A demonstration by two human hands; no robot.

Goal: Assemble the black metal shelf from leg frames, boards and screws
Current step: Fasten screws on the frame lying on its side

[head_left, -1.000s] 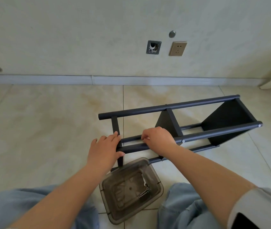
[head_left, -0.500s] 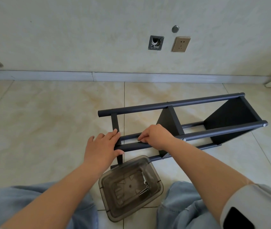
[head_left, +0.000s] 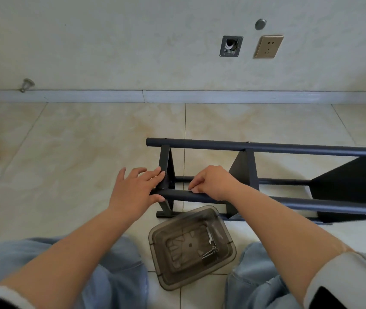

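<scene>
Both hands are on the black metal shelf (head_left: 267,186) lying on its side at centre right. Our left hand (head_left: 135,192) lies flat, fingers nearly straight against the end board (head_left: 166,172), thumb under the near black tube (head_left: 300,202). Our right hand (head_left: 214,182) curls its fingertips onto that tube, though a true grip we cannot tell. Since a second ago the frame has swung squarer to us, so we judge we're checking alignment. Spare screws (head_left: 211,253) wait in the smoky plastic tub (head_left: 171,275) at lower centre.
</scene>
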